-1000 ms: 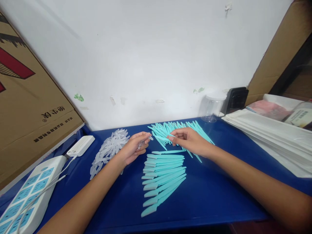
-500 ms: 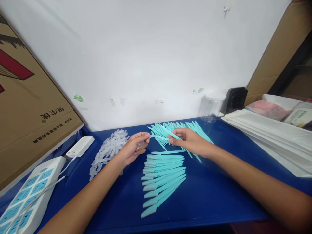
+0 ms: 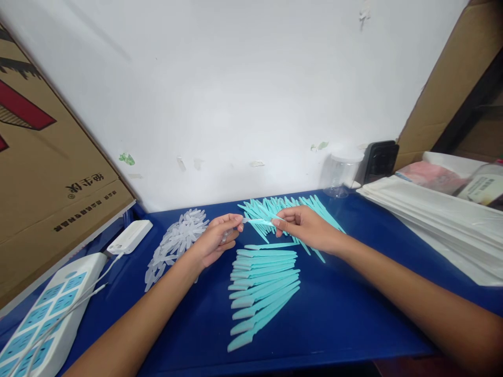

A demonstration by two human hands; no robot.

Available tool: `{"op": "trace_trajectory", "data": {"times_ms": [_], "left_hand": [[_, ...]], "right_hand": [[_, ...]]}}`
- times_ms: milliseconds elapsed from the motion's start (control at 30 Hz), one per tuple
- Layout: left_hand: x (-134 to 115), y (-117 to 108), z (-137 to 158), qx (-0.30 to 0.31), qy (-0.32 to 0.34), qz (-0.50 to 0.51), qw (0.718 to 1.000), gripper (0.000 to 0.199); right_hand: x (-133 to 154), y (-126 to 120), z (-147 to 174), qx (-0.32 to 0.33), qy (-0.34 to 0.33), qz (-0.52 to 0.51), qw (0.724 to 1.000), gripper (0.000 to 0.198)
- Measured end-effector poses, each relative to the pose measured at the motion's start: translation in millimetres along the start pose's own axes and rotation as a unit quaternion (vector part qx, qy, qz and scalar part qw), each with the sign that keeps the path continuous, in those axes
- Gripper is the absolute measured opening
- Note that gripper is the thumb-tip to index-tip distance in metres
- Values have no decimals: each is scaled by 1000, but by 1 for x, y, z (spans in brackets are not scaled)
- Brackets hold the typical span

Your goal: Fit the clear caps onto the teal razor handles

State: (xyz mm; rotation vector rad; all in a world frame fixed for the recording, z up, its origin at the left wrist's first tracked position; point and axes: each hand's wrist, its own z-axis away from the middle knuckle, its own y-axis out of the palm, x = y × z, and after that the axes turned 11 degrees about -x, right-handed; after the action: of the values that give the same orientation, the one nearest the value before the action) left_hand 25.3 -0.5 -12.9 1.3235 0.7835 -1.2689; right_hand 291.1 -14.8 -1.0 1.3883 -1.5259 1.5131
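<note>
My left hand (image 3: 220, 236) is closed, thumb and forefinger pinching a clear plastic cap at the left end of a teal eyebrow razor (image 3: 260, 222). Other clear pieces seem tucked in its curled fingers. From the other side, my right hand (image 3: 305, 226) grips that razor's handle; a second teal razor also appears to be in its fingers. Below both hands lies a fanned row of teal razors (image 3: 271, 283) with covered-looking blade ends pointing left. Behind my right hand spreads a pile of teal razors (image 3: 314, 207). A heap of clear caps (image 3: 178, 235) lies left of my left hand.
On the left of the blue table (image 3: 334, 324) are a white power strip (image 3: 80, 309), a small white device (image 3: 130, 236) with a cable, and a cardboard box (image 3: 58, 157). A clear jar (image 3: 341, 175) and stacked white sheets (image 3: 424, 220) stand at the right.
The razor in my right hand has come closer in line with the cap, and the second razor has swung lower. My right fingers have shifted slightly; the row and piles are unchanged.
</note>
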Motion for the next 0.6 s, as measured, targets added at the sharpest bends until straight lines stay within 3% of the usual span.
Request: {"op": "trace_trajectory", "data": {"times_ms": [333,600], "left_hand": [[-1,3,3,0,4,-14,1000,29],[-1,13,11,-21,22,-106,994,32]], "right_hand": [[-4,0,-2,-9,-4,5,1000,33],[4,9,5,2,-23,-32,999,33]]}}
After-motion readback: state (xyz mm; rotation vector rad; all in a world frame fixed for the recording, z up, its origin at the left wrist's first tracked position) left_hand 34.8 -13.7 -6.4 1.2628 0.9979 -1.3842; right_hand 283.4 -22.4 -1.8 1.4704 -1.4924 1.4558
